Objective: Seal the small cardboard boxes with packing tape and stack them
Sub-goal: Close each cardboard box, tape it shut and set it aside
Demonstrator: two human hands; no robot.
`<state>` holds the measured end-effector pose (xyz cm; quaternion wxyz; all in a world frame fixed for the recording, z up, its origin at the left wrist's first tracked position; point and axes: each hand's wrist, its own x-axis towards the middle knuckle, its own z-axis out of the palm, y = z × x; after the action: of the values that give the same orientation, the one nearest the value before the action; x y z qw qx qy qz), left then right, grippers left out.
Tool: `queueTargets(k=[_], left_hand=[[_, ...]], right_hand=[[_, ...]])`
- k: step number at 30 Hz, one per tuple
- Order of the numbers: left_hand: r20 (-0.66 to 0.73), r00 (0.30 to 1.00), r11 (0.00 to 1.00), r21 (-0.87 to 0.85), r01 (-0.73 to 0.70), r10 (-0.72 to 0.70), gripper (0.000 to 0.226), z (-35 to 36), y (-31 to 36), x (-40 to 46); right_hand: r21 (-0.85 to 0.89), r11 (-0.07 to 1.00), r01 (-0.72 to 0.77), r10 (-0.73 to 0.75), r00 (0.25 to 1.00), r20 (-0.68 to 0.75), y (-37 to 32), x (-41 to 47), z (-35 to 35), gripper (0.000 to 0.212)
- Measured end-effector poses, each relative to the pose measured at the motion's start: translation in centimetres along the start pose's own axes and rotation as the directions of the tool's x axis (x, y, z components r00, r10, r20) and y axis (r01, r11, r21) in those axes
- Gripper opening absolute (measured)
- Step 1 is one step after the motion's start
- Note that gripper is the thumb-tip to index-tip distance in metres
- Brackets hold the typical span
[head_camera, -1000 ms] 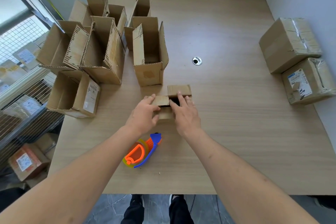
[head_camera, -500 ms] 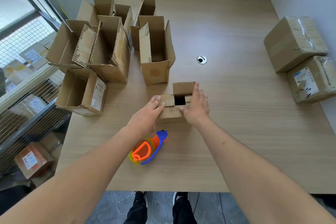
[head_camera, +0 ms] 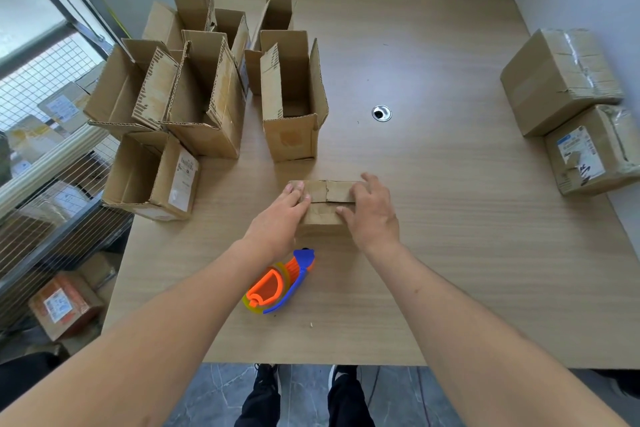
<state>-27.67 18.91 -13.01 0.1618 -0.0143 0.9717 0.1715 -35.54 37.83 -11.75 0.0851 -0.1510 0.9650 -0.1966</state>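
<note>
Here, both hands' fingers (head_camera: 298, 192) flat, pressing box flaps (head_camera: 327, 191)

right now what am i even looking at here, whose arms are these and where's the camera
The camera sits on a person's head, looking down at their own bare arms over a wooden table. The left hand and right hand press down the flaps of a small cardboard box. Nearer the person lies an orange and blue tape dispenser, untouched. Open empty boxes stand on the left; two taped boxes sit on the right.
</note>
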Motion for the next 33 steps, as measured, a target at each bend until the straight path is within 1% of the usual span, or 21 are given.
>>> queueTargets(k=[1,2,3,4,5,7,9,11,12,13,14,16,18,20,23,25,29,31,33], left_hand=[[-0.003,1.0,1.0,0.001,0.0,0.0,0.086,0.1,0.0,0.0],[-0.006,1.0,1.0,0.006,-0.001,0.001,0.087,0.2,0.1,0.0],[-0.005,1.0,1.0,0.01,0.001,-0.001,0.086,0.3,0.2,-0.1],[-0.003,1.0,1.0,0.004,0.006,-0.006,0.083,0.2,0.4,-0.2],[-0.002,1.0,1.0,-0.009,0.01,-0.01,0.078,0.0,0.6,-0.3],[-0.032,0.999,1.0,-0.017,-0.001,0.001,0.072,-0.1,1.0,-1.0],[-0.143,0.99,1.0,0.004,-0.013,0.013,0.067,0.1,1.0,-2.2],[-0.294,0.955,1.0,-0.006,0.03,-0.03,0.05,0.7,0.6,-3.6],[-0.327,0.942,0.997,-0.021,0.074,-0.077,0.04,0.9,0.5,-4.4],[-0.307,0.942,0.991,-0.027,0.132,-0.134,0.036,1.1,0.3,-5.1],[-0.242,0.951,0.981,-0.024,0.195,-0.195,0.038,1.4,0.3,-5.7],[-0.05,0.952,0.953,-0.022,0.303,-0.303,0.05,2.2,0.2,-6.6],[0.103,0.93,0.933,-0.031,0.357,-0.353,0.06,3.2,0.1,-7.4],[0.185,0.923,0.936,-0.033,0.349,-0.338,0.076,4.3,0.1,-8.2],[0.294,0.914,0.953,-0.029,0.3,-0.279,0.106,6.0,0.3,-9.0],[0.306,0.918,0.963,-0.015,0.271,-0.253,0.113,6.8,0.1,-9.1],[0.243,0.948,0.973,-0.06,0.225,-0.204,0.11,6.6,-1.1,-9.2],[0.174,0.97,0.975,-0.117,0.189,-0.167,0.109,5.7,-1.9,-9.7],[0.071,0.984,0.966,-0.193,0.175,-0.164,0.11,4.3,-2.9,-10.5]], right_hand=[[-0.075,0.994,0.08,-0.08,0.997,0.006,-0.2,-0.3,0.2,0.035],[-0.142,0.978,0.152,-0.152,0.988,0.014,-0.3,-0.6,0.6,0.037],[-0.184,0.962,0.203,-0.202,0.979,0.023,-0.6,-0.9,1.0,0.047],[-0.202,0.952,0.232,-0.228,0.973,0.041,-0.7,-1.2,1.2,0.063],[-0.207,0.947,0.244,-0.232,0.969,0.079,-0.9,-1.4,1.3,0.076],[-0.245,0.935,0.256,-0.215,0.959,0.183,-1.0,-1.9,1.6,0.09],[-0.28,0.927,0.25,-0.186,0.954,0.235,-1.2,-2.1,1.5,0.095],[-0.271,0.936,0.223,-0.162,0.96,0.23,-1.5,-2.3,1.7,0.095],[-0.258,0.943,0.21,-0.153,0.962,0.225,-1.6,-2.3,1.8,0.095],[-0.25,0.948,0.199,-0.145,0.965,0.221,-1.7,-2.4,1.9,0.097],[-0.244,0.951,0.189,-0.137,0.967,0.216,-1.8,-2.4,2.0,0.098],[-0.235,0.955,0.178,-0.131,0.971,0.202,-2.0,-2.5,2.0,0.099],[-0.224,0.959,0.174,-0.131,0.972,0.194,-2.1,-2.7,2.0,0.097],[-0.214,0.963,0.167,-0.127,0.974,0.187,-2.2,-2.7,2.0,0.095],[-0.21,0.965,0.157,-0.118,0.975,0.186,-2.3,-2.7,2.0,0.094],[-0.206,0.967,0.152,-0.112,0.974,0.196,-2.3,-2.6,2.0,0.096],[-0.2,0.968,0.154,-0.11,0.97,0.217,-2.0,-2.5,1.8,0.1],[-0.192,0.969,0.157,-0.114,0.969,0.219,-1.9,-2.4,1.7,0.101],[-0.189,0.969,0.157,-0.113,0.968,0.224,-2.1,-2.5,1.7,0.1]])
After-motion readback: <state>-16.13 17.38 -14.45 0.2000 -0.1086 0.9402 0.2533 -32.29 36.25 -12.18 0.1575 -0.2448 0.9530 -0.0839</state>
